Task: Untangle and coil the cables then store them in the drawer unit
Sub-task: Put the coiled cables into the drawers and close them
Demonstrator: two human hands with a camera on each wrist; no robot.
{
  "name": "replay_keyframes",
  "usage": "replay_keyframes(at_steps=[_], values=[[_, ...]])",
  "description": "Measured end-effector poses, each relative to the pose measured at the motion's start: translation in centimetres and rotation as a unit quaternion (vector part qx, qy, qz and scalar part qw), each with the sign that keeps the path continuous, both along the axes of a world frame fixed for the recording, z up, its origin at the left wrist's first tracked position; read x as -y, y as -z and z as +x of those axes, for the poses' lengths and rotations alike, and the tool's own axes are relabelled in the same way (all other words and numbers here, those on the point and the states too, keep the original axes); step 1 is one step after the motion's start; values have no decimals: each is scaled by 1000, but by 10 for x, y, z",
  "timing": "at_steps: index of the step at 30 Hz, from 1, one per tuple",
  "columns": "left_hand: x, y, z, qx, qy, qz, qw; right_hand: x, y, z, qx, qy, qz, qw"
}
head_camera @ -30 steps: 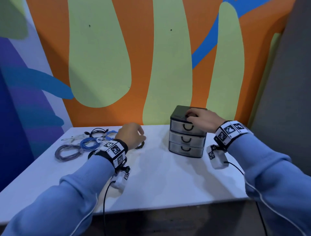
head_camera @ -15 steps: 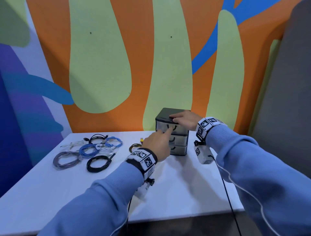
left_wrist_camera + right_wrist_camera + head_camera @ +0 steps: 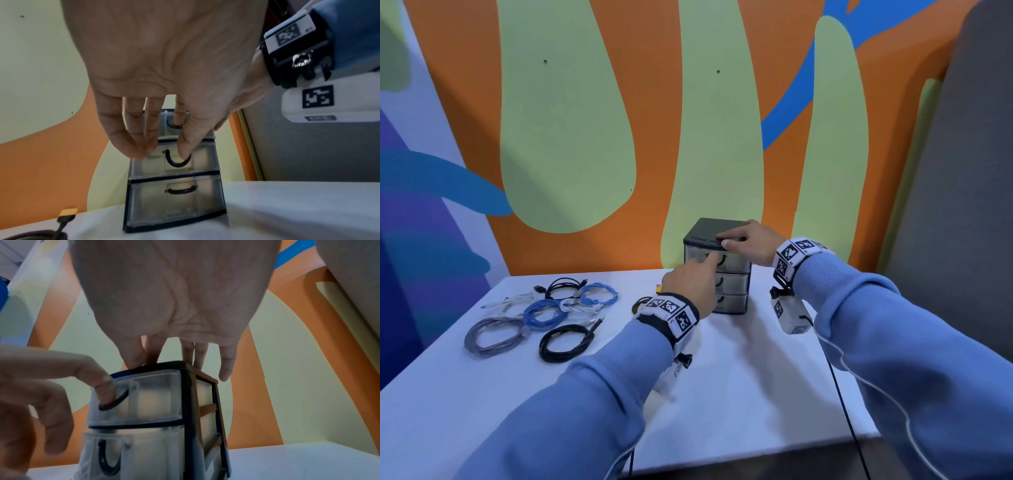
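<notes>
We've got our right hand [image 3: 751, 241] spread flat on the drawer unit [image 3: 717, 267] at the table's far edge so it won't slide while our left hand [image 3: 693, 286] hooks an index finger through the top drawer handle [image 3: 115, 400], coiled cables [image 3: 541, 313] waiting well off left.

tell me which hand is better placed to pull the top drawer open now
Left. The left hand already has its index finger hooked in the top drawer handle, while the right hand rests on the drawer unit lid, steadying it.
</notes>
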State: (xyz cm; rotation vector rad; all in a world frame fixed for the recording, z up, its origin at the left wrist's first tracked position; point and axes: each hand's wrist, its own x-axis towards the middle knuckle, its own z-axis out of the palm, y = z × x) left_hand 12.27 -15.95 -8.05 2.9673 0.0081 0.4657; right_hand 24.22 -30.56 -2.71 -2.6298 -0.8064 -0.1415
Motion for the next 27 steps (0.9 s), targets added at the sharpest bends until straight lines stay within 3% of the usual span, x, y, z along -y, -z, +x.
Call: replay_keyframes(at_steps=[9, 21, 27], values=[[-4, 2, -52, 56, 27, -14, 998, 1, -4, 2, 13, 19, -7, 1000], [0, 9, -101, 46, 28, 25, 998, 10, 5, 20, 17, 37, -5, 999], [-9, 11, -132, 27, 33, -34, 999, 17, 2, 8, 16, 12, -23, 1000]])
